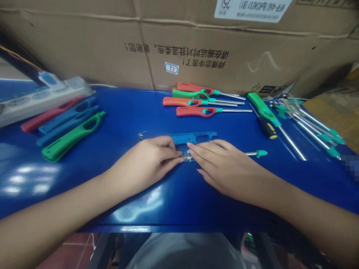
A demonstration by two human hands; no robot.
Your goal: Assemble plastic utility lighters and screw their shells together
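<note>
A blue lighter shell half (196, 138) lies flat on the blue table (126, 123), with a small clear and metal inner part (187, 157) at its near edge. My left hand (146, 162) lies knuckles up with fingertips pinched on that part. My right hand (224, 164) rests flat beside it, fingers stretched out and pressing on the shell and the part. A metal tube with a teal tip (256, 153) sticks out from under my right hand.
Empty handle shells in red, blue and green (73, 136) lie at the left beside a white power strip (42, 99). Assembled red and green lighters (202, 101) lie at the back centre. A green lighter and a screwdriver (266, 127) sit right, with several metal tubes (314, 127). Cardboard boxes (196, 48) stand behind.
</note>
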